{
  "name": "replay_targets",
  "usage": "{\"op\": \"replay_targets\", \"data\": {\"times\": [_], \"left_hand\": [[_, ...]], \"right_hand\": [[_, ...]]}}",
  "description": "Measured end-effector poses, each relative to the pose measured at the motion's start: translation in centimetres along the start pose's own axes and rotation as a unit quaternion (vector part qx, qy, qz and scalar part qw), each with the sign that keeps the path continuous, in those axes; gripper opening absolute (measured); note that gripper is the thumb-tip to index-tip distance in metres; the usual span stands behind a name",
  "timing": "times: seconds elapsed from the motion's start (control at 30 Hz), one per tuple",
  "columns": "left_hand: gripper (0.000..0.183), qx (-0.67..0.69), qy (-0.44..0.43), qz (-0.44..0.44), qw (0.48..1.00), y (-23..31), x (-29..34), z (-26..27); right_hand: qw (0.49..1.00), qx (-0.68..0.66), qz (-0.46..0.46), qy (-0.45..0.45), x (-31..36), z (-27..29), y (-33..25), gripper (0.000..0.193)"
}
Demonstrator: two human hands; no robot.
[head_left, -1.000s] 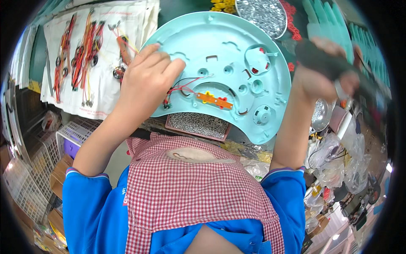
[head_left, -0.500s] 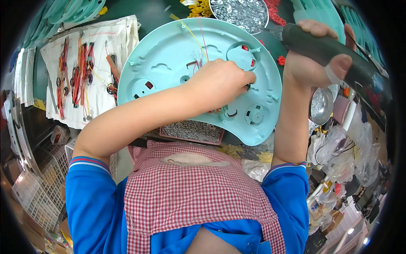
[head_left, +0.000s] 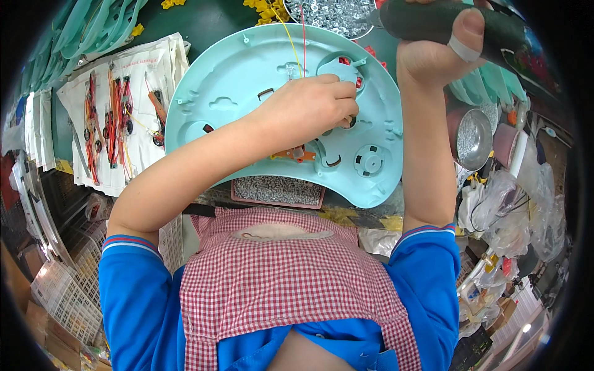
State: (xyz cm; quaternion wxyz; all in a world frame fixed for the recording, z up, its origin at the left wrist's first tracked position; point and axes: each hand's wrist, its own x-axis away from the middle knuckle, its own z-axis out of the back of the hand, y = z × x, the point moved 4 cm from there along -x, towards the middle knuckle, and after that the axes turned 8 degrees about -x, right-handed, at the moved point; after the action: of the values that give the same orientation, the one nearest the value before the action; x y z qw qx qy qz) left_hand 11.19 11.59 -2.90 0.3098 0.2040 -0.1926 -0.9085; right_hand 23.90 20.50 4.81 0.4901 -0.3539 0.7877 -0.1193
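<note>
The pale turquoise plastic shell (head_left: 216, 68) lies with its hollow inner side up, showing molded posts and round recesses. My left hand (head_left: 312, 106) reaches across it, fingers closed in a pinch at a small dark round part (head_left: 352, 122) right of its middle. Below that hand, an orange circuit piece (head_left: 291, 153) sits in the shell, partly covered by my forearm. A yellow wire (head_left: 291, 46) and a red wire (head_left: 304, 43) rise from beneath my fingers toward the far rim. My right hand (head_left: 442, 59) is wrapped round a dark electric screwdriver (head_left: 427, 21), its tip near a bowl of screws (head_left: 334, 17).
Wired parts lie on white bags (head_left: 142, 68) at the left. Turquoise shells (head_left: 86, 31) are stacked far left. A pink tray of small metal pieces (head_left: 278, 190) stands at the near table edge. At the right are a metal bowl (head_left: 473, 139) and clear plastic bags (head_left: 507, 216).
The whole view has shifted slightly. My right hand has carried the screwdriver farther away and a little left. My left hand stays at the same part of the shell.
</note>
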Motion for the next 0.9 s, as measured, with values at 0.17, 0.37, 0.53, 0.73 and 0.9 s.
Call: {"op": "replay_targets", "data": {"times": [0.17,0.37,0.53,0.73,0.9], "left_hand": [[0.021,0.033,0.076,-0.003,0.997,0.0,-0.5,1.3],[0.016,-0.196,0.169,0.072,0.963,-6.1,-6.3,5.4],[0.007,-0.125,0.137,0.077,0.979,-7.5,-8.2,5.0],[0.008,-0.140,0.152,0.033,0.978,-2.0,-3.5,4.0],[0.016,0.011,0.075,0.017,0.997,1.8,-1.0,0.0]], "right_hand": [[0.998,-0.035,-0.049,0.016,0.2,0.0,-0.5,0.068],[0.996,-0.058,-0.062,0.022,-0.1,-0.8,-0.1,0.070],[0.994,0.095,-0.047,-0.012,-1.1,4.2,0.4,0.071],[0.999,0.020,-0.037,-0.021,2.3,2.9,-7.1,0.077],[0.995,0.028,-0.079,-0.053,6.1,2.7,-11.1,0.095]]}}
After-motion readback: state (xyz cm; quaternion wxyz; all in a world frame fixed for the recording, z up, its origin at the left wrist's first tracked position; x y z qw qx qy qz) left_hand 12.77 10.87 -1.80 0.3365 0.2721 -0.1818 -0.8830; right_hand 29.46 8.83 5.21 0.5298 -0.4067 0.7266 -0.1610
